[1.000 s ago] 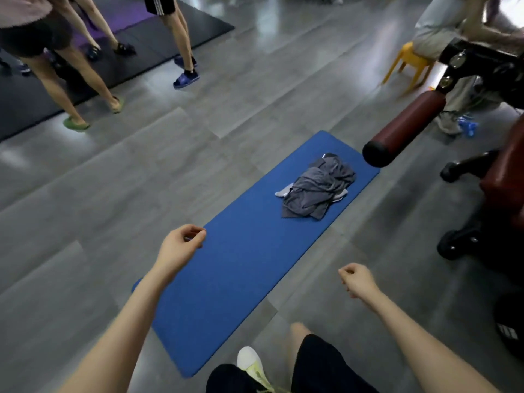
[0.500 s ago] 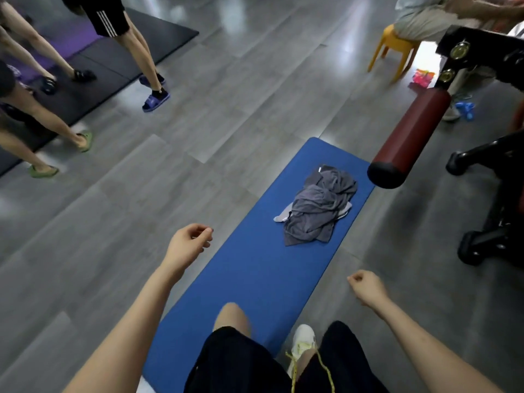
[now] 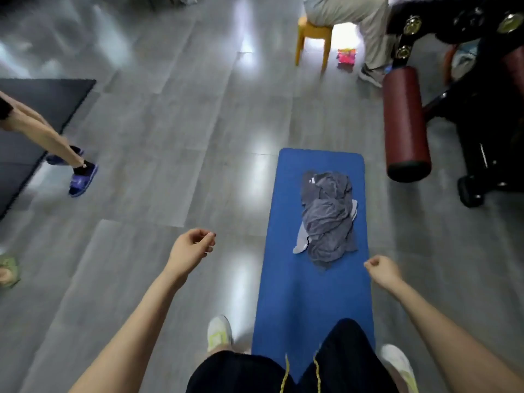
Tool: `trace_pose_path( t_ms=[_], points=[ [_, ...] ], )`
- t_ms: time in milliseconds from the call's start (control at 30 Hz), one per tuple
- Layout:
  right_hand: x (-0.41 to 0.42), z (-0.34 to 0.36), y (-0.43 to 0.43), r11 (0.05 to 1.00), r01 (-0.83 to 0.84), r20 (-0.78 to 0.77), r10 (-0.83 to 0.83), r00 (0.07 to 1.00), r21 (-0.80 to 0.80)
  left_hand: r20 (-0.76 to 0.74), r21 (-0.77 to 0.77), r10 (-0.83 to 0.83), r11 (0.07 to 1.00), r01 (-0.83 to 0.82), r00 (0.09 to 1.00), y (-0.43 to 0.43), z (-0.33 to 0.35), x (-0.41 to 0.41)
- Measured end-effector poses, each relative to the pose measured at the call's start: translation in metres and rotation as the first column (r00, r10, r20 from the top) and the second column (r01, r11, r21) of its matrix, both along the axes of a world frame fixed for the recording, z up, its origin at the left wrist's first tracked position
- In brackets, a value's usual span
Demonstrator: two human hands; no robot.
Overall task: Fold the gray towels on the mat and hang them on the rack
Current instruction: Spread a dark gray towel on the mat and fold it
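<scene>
While both arms reached forward, I logged the left hand (image 3: 192, 249) over the floor (image 3: 170, 131), left of the mat (image 3: 312, 296). Its fingers were loosely curled, thumb near the fingertips, nothing held. The right hand (image 3: 381, 269) hung over the mat's right edge, balled into a fist, also empty.

Towels (image 3: 329, 219): one crumpled gray heap on the mat's far half, with a paler piece showing at both sides. I could not tell how many were in it. Neither hand touched it; the right was near its closest corner.

A white shoe (image 3: 218, 333) stood on the floor just left of the mat. A maroon roller pad (image 3: 407, 123) on black gym gear stood right of the mat's far end. A yellow stool (image 3: 313, 32) was farther back, someone seated on it.
</scene>
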State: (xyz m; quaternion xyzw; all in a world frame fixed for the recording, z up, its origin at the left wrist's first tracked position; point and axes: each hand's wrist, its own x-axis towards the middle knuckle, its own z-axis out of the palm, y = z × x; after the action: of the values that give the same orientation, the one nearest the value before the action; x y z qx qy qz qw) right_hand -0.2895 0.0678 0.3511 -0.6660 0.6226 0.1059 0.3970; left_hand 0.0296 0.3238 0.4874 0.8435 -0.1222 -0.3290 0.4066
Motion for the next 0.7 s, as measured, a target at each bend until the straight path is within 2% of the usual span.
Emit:
trace_pose_path(
  t_ms=[133,300,400,700],
  points=[
    [0.052,0.009,0.057,0.971,0.239,-0.021,-0.238,0.971,0.028,0.023,0.027,-0.236,0.971,0.236,0.971,-0.007,0.015,0.098],
    [0.115,0.036,0.111,0.945,0.328,0.004,-0.328,0.945,0.001,0.040,-0.027,-0.410,0.911,0.412,0.911,-0.033,0.026,0.170],
    [0.141,0.032,0.122,0.898,0.439,0.021,-0.439,0.898,0.027,0.030,-0.042,-0.485,0.873,0.486,0.874,-0.055,0.019,0.197],
    [0.209,0.031,0.111,0.783,0.619,0.029,-0.621,0.783,0.056,-0.005,0.001,-0.638,0.770,0.638,0.770,-0.141,-0.008,0.246]
  ],
)
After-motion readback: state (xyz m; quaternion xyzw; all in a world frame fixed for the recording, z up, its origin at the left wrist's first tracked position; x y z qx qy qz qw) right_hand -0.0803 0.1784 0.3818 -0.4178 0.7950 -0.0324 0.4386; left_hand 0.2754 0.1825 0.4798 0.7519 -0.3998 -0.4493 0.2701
